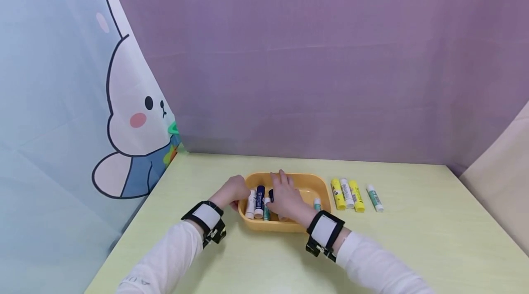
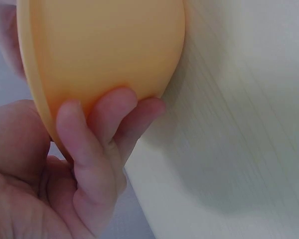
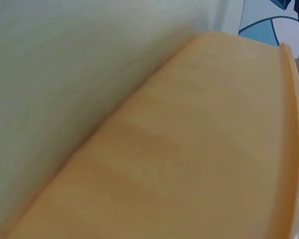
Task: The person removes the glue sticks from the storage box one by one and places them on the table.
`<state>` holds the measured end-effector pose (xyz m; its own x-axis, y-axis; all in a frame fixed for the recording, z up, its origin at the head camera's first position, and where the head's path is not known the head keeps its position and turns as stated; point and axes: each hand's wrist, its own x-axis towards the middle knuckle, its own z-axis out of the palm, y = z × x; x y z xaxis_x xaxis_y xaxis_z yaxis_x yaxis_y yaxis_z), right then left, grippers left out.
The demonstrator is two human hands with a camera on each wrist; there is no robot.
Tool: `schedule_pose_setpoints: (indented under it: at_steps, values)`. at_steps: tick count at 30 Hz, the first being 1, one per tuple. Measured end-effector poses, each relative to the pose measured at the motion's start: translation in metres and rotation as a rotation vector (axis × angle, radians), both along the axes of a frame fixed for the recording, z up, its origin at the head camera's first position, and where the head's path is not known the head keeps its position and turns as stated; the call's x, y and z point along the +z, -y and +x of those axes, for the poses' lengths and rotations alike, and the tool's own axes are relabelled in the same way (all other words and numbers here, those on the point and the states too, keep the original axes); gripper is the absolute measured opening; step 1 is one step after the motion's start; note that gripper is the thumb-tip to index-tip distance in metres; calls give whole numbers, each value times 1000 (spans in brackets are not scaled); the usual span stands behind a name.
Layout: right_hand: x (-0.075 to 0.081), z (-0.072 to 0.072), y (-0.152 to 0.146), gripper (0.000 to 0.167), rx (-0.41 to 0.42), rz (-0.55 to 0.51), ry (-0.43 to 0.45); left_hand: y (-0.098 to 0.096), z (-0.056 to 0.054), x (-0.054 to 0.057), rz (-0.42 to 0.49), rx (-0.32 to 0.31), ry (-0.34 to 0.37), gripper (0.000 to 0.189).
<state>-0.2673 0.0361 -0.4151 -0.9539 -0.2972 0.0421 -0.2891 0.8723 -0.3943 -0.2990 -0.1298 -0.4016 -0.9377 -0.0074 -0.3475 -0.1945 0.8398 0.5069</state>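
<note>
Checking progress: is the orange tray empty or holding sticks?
Holding sticks: several tubes lie inside the orange tray, under the right hand.

Orange tray at lower centre; 2 yellow sticks right of it. Pale green table. Purple backdrop; cartoon rabbit curtain left.

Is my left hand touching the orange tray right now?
Touching. The left wrist view shows the left hand's fingers pressed against the outer wall of the orange tray, with no gap.
</note>
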Motion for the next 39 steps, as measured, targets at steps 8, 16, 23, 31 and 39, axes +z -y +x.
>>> schedule_pose_setpoints:
  at_steps: [8,16,23,31,39]
  values:
    - [-4,7,0,79,39,15,-29,0,-1,0,0,-7,-9,23]
    - [-10,5,3,72,44,63,3,1,-2,-1,-6,-16,-10,22]
    - [-11,-1,3,62,53,41,56,1,-1,-1,-2,-5,-3,23]
    - [-17,-12,3,39,-18,22,175,1,1,0,1,-14,-8,24]
    - [-20,-15,4,18,-31,-14,244,0,0,0,-5,-12,-9,25]
